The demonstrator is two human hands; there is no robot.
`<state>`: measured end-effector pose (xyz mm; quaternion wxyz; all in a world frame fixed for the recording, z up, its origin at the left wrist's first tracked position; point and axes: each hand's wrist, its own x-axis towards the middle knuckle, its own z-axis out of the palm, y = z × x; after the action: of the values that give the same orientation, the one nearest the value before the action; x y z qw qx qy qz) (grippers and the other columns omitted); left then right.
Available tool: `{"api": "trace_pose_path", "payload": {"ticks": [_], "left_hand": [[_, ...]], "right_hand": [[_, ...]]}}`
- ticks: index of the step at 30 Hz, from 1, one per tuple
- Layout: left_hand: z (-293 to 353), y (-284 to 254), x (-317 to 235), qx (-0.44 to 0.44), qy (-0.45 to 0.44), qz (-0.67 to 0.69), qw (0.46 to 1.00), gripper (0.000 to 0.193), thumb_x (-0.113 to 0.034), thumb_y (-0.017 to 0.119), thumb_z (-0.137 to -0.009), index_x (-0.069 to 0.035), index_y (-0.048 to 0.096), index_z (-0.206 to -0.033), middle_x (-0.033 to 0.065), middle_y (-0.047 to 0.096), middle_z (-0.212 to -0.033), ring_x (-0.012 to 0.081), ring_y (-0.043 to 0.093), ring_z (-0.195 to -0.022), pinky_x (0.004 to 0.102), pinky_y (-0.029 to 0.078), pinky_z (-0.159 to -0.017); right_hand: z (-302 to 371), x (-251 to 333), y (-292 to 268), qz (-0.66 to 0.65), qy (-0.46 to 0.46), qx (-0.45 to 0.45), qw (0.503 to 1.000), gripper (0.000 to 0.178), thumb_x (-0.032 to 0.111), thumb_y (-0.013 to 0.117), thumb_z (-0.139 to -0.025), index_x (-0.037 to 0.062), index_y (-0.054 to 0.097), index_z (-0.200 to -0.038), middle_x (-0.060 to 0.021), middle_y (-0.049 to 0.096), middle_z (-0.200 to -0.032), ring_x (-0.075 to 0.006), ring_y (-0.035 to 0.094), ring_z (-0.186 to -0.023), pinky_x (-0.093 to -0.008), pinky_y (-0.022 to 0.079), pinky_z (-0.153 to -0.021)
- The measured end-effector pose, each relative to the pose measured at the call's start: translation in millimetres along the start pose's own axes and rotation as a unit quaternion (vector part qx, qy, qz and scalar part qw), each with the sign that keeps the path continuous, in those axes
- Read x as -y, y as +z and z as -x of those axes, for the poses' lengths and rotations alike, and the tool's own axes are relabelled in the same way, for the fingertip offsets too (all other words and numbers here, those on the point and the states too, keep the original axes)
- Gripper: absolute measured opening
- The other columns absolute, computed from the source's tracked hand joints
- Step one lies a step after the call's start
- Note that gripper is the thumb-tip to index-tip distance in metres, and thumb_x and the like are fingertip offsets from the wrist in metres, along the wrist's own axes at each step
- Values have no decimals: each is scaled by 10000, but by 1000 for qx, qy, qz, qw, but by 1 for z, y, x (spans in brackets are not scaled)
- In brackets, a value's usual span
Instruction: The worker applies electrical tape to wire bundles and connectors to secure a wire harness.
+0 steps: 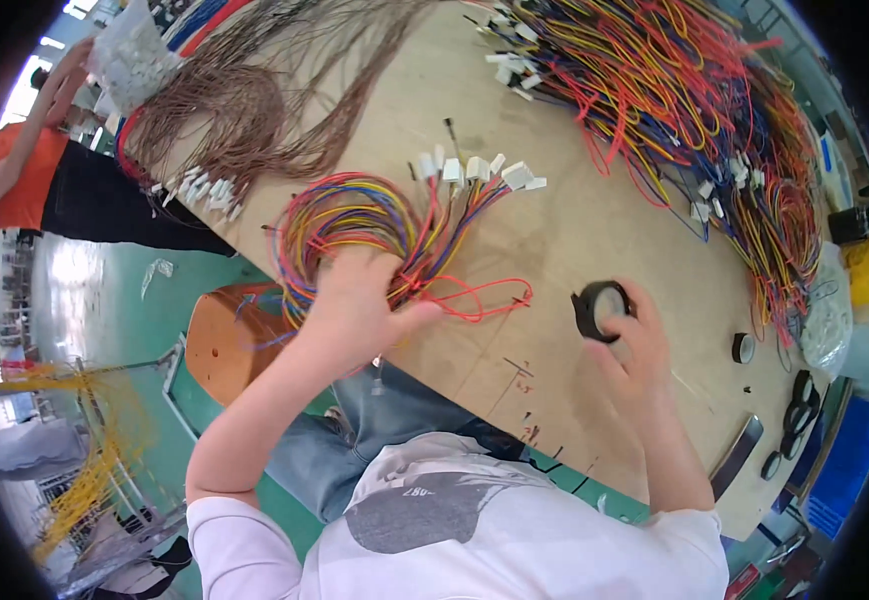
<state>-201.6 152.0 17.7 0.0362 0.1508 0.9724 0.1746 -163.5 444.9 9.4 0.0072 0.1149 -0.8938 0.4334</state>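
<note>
While the coil of coloured wires (pixel 354 208) was covered at its lower side by the left hand (pixel 359 300), the thumb was stretched away and the fingertips were hidden among the wires, so it could not be told how tightly they were closed. The coil was laid near the edge of the wooden table (pixel 544 225), and the white connectors (pixel 476 170) were spread out at its upper right. By the right hand (pixel 639 350), a roll of black tape (pixel 584 314) was held with bent fingers and thumb, well apart from the coil
</note>
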Motion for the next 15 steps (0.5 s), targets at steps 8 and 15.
{"api": "trace_pose_path", "payload": {"ticks": [8,15], "left_hand": [[-17,-16,-1,26,-132,159,978,262,-157,632,-733,30,523,-881,173,551,-809,276,562,-746,341,437,-651],[-3,-111,-39,-59,-71,156,983,217,-77,592,-754,21,508,-928,58,545,-689,105,520,-576,248,402,-492]], "right_hand": [[33,-37,20,-129,9,-97,987,250,5,646,-677,24,513,-887,-202,390,-1234,-320,444,-1079,-371,378,-871],[54,-43,-1,-185,105,-172,962,173,44,583,-740,13,505,-891,-193,397,-1239,-280,427,-1095,-367,332,-914]]}}
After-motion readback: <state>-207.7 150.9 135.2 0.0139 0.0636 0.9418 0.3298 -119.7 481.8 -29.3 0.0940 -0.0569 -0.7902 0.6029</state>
